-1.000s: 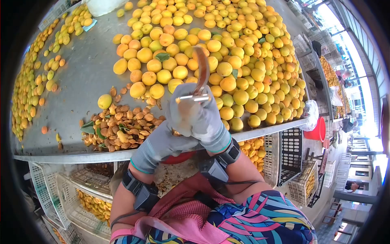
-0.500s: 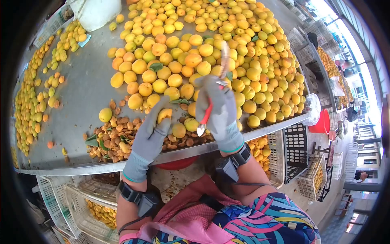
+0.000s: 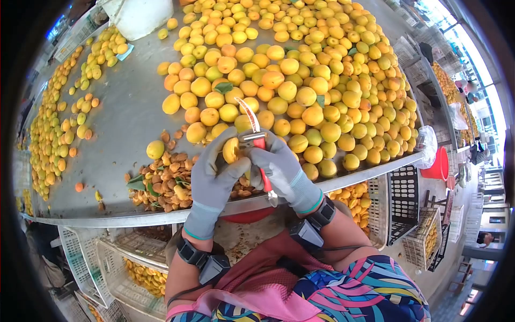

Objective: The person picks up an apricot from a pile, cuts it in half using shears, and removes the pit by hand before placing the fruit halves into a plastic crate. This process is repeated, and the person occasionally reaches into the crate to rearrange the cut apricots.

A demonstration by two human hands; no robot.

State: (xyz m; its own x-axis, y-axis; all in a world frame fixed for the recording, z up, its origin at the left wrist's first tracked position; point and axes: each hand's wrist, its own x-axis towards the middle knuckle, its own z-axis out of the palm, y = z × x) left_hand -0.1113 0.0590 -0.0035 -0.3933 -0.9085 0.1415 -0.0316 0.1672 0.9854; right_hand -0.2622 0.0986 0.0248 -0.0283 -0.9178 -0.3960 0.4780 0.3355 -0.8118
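Observation:
My left hand (image 3: pixel 215 166), in a grey glove, is closed around a yellow apricot (image 3: pixel 230 151); part of the fruit is hidden by the fingers. Close beside it, my right hand (image 3: pixel 276 161), gloved too, grips a red-handled knife (image 3: pixel 259 144). The knife's curved blade (image 3: pixel 249 114) points up and away over the fruit, and a metal tip shows below the hand. Both hands are close together above the table's near edge. A pile of brown pits (image 3: pixel 163 182) lies to the left of them.
Whole apricots (image 3: pixel 343 96) cover much of the metal table (image 3: pixel 126 107), with more along its left side. A white bucket (image 3: pixel 142 19) stands at the back. Below the rim are crates (image 3: pixel 120 276) of yellow fruit. A red bucket (image 3: pixel 435 163) is at right.
My right hand has moved left and down towards my left hand, bringing the knife beside the apricot. The blade, upright and blurred earlier, now tilts left. The whole view has shifted slightly.

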